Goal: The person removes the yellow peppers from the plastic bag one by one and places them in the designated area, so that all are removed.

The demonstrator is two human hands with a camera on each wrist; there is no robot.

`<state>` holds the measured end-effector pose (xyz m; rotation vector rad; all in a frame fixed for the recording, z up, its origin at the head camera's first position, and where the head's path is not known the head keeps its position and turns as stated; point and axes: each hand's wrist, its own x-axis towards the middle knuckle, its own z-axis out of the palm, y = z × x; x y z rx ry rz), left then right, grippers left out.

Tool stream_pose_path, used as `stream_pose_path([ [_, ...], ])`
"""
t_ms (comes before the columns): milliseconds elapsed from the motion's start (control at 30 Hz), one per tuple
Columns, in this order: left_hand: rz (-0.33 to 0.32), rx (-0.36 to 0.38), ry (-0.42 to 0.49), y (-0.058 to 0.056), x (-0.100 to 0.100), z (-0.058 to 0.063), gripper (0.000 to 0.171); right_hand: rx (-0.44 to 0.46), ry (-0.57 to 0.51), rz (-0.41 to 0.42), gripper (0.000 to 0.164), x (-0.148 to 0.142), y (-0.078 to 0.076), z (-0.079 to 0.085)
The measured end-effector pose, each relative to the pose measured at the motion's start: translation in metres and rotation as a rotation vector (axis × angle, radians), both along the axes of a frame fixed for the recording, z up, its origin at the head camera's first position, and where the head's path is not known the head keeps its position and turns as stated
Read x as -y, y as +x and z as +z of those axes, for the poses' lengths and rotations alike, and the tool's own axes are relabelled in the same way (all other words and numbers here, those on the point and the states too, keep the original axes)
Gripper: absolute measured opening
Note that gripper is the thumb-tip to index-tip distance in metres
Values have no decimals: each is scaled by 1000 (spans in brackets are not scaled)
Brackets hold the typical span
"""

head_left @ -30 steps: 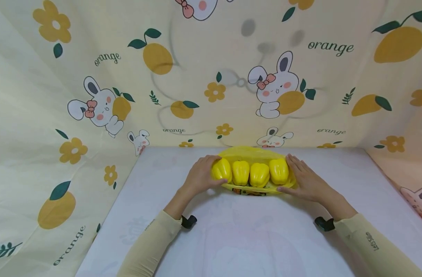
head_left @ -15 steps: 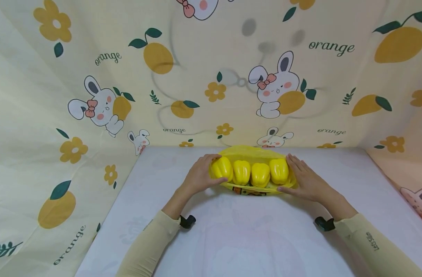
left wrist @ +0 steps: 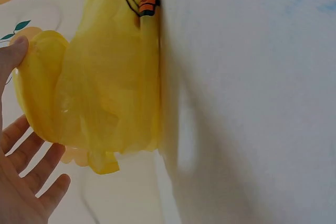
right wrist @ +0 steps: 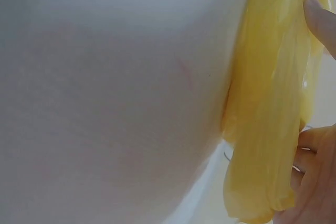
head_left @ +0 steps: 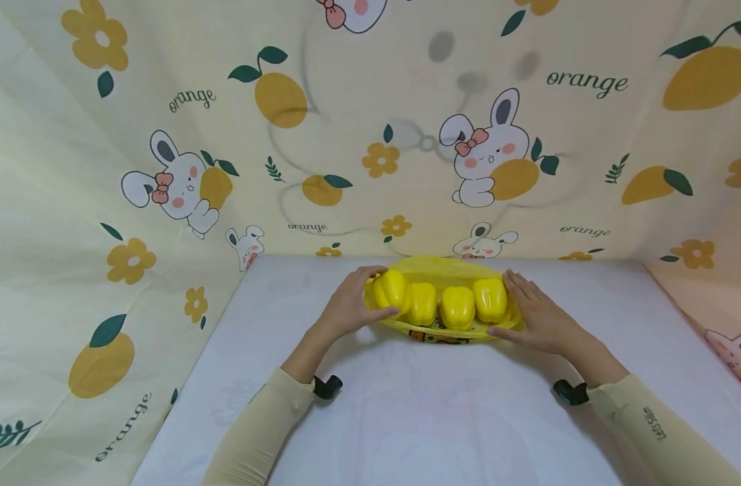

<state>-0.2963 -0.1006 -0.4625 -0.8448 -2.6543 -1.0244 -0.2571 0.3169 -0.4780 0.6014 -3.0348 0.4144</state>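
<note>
A yellow plastic bag [head_left: 443, 268] with dark and orange print lies on the table, its mouth spread wide. Several glossy yellow bell peppers stand in a row in it, among them a middle bell pepper [head_left: 457, 308] and a rightmost bell pepper [head_left: 490, 300]. My left hand [head_left: 350, 304] grips the leftmost bell pepper [head_left: 390, 291] between thumb and fingers; it sits higher than its neighbours. In the left wrist view this bell pepper [left wrist: 39, 80] sticks up past the bag's edge. My right hand [head_left: 540, 314] holds the bag's right end between thumb and fingers, beside the rightmost pepper.
The white table [head_left: 431, 418] stretches in front of the bag and to both sides. Behind it hangs a cream cloth [head_left: 346, 61] printed with rabbits, flowers and oranges. Small black wrist devices are strapped at both sleeves.
My left hand has moved slightly up and back, raising the leftmost bell pepper a little and widening the bag's left side. The right hand has stayed at the bag's right end.
</note>
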Motion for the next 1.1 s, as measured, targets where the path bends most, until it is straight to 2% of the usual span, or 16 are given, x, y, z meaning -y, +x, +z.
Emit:
stream_pose_path([
  [200,2,-30,18,0,4,6,85,-5,-5,5,127,-1,-1,-1],
  [567,17,8,29,1,19,15,86,2,-18,8,127,-1,-1,-2],
  [767,2,-16,32,0,30,18,85,1,-23,11,126,0,0,-2],
  [1100,34,-19,-18,1,52,23,86,-10,-22,17,125,-2,0,-3],
])
